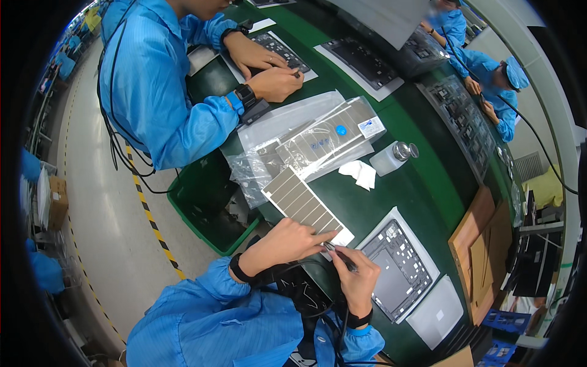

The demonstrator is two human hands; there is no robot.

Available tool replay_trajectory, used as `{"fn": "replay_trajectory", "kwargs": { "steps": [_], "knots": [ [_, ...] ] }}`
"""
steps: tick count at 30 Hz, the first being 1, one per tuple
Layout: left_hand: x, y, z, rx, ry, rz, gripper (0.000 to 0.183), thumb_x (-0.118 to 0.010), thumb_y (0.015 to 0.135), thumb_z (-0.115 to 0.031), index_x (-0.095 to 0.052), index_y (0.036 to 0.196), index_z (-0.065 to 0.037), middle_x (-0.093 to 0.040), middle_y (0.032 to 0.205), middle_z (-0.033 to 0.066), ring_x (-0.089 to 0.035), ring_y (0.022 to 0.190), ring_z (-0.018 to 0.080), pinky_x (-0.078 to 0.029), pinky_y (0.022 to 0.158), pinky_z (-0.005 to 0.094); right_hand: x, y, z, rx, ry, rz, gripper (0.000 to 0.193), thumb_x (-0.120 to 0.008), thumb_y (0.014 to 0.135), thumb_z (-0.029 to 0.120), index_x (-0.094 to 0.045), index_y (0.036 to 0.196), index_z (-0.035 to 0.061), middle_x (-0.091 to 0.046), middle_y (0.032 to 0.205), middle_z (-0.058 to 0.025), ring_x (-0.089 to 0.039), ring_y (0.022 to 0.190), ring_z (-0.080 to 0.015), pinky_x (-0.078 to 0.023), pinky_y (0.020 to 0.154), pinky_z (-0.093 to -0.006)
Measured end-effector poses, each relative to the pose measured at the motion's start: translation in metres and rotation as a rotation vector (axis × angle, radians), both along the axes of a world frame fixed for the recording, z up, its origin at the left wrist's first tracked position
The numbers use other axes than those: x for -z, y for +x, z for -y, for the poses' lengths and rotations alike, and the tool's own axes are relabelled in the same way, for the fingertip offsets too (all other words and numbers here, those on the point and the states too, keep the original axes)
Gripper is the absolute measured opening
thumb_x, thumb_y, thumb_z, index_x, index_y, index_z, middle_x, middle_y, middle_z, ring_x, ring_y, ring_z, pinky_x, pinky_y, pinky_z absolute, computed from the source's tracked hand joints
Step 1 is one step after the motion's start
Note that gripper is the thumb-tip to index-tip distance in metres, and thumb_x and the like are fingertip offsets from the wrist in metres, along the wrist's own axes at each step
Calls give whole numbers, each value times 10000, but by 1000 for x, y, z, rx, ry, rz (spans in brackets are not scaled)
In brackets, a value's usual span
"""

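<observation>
A white-backed sheet of grey-brown strips (301,197) lies at the table's near edge, its lower end under my hands. My left hand (290,241) grips that end, index finger stretched along it and the other fingers bent. Metal tweezers (346,262) are pinched in my right hand (359,276), their tips meeting the sheet close to my left fingertips. Whatever the tips hold is too small to make out. Just right of my right hand, a dark flat device housing (397,266) with many small white pieces rests on a white sheet.
Bagged strip sheets (330,137), a crumpled white wipe (359,174) and a dispenser bottle (389,159) stand beyond. A green bin (211,211) is left of the table. One co-worker (165,79) handles a dark panel (278,52); others sit far right. Wooden boards (480,257) lie right.
</observation>
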State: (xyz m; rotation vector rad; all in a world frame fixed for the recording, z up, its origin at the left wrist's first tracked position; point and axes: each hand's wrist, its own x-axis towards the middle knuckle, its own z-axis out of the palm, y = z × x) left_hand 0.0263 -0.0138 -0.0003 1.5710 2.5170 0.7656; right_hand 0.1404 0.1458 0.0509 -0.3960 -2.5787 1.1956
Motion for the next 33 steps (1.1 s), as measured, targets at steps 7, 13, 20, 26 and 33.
{"fn": "replay_trajectory", "kwargs": {
  "steps": [7,13,20,26,33],
  "knots": [
    [-7,1,-1,-15,-41,4,515,-704,858,-351,-602,1348,-228,-678,734,48,-684,666,230,-530,568,352,0,-2,-1,6,-6,0,145,-798,785,61,-752,908,-1,-719,787,-125,-689,675,-205,-520,636,-281],
    [-7,0,-1,-9,-63,-12,497,-674,886,-377,-593,1355,-231,-678,734,53,-685,662,233,-521,552,352,8,-1,-9,104,-114,40,136,-803,797,86,-760,901,9,-735,794,-106,-695,670,-172,-520,618,-266],
    [-14,0,-5,-6,-172,-1,483,-640,911,-387,-571,1369,-251,-675,728,54,-682,647,232,-500,518,363,9,1,-15,140,-237,81,138,-801,802,82,-762,901,-5,-748,801,-102,-690,661,-128,-530,628,-251],
    [-7,1,-7,37,-92,31,507,-629,916,-394,-545,1396,-255,-656,708,51,-670,632,239,-489,510,361,-19,25,-31,122,-53,-17,132,-801,771,36,-760,885,-16,-748,811,-106,-704,747,-150,-535,702,-263],
    [-35,18,-3,-12,36,54,485,-664,911,-342,-576,1353,-164,-648,639,64,-629,529,265,-473,497,381,-55,156,-157,588,248,-111,107,-768,770,-23,-728,867,-44,-732,801,-117,-700,768,-177,-523,743,-270]
  ]
}}
